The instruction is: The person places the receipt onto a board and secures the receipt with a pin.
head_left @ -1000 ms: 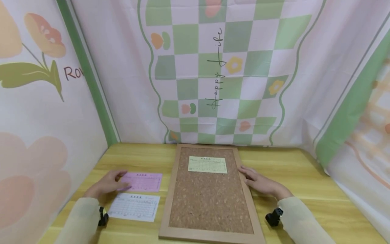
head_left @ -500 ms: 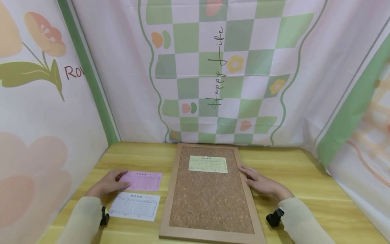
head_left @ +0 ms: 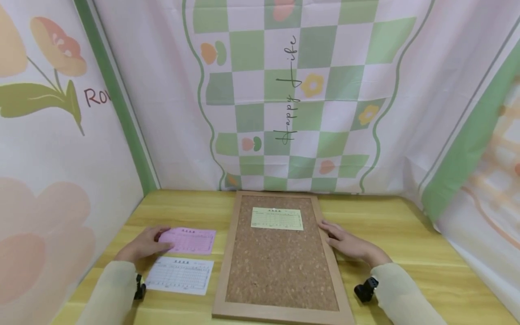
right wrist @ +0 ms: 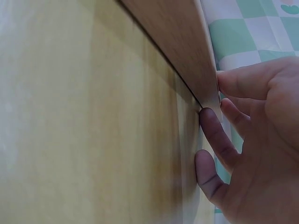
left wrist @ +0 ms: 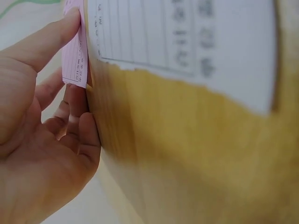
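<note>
My left hand (head_left: 143, 243) pinches the left end of a pink printed slip (head_left: 192, 241). In the left wrist view, the thumb (left wrist: 65, 30) lies on top of the slip and a finger is underneath it. That end is raised a little from the table. Just nearer lies a white printed slip (head_left: 180, 275), torn along one edge. My right hand (head_left: 351, 243) touches the right edge of a wood-framed cork board (head_left: 280, 271). In the right wrist view, its relaxed fingertips rest along the frame (right wrist: 182, 42). A pale yellow slip (head_left: 277, 219) lies near the board's far end.
The board lies flat on a wood-grain table (head_left: 386, 216), its far end close to a checkered curtain (head_left: 284, 104). Printed curtains also stand to the left and right. Black cameras (head_left: 365, 290) are strapped at both wrists.
The left end of the pink slip has come up slightly under my left hand, which has shifted very little. My right hand, the board and the other slips stay in place.
</note>
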Action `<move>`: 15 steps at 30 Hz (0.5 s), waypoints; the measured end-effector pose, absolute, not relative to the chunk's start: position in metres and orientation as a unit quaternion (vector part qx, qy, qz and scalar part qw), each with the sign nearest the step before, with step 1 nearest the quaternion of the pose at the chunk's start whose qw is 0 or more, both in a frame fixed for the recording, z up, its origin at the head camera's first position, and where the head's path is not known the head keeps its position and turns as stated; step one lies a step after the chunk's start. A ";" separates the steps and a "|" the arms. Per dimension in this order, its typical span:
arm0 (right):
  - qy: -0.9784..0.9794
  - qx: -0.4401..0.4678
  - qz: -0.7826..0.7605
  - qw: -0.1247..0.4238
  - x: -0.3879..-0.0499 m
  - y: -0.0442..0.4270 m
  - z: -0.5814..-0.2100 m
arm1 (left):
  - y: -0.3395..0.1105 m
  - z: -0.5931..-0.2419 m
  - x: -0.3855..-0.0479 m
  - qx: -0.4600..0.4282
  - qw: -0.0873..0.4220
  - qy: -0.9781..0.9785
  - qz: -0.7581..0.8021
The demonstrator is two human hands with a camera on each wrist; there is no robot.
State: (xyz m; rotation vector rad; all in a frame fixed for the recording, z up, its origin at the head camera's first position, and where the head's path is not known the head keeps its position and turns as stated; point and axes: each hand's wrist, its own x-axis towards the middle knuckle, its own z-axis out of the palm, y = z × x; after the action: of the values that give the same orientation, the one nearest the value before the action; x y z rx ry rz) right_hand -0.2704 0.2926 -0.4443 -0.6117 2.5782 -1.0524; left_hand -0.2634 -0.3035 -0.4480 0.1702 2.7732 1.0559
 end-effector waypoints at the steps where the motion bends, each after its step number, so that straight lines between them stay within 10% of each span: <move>1: 0.895 -0.212 -0.365 0.145 -0.270 0.292 -0.444 | -0.304 -0.448 -0.263 0.054 0.086 0.928 0.358; 15: 0.898 -0.210 -0.360 0.142 -0.271 0.293 -0.445 | -0.306 -0.446 -0.261 0.052 0.097 0.913 0.392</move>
State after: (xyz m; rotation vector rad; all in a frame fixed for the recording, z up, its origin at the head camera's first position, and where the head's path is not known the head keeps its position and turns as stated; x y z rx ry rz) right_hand -0.2711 0.2928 -0.4446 -0.6060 2.5902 -1.0400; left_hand -0.2610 -0.3061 -0.4460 0.1548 2.7045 1.1624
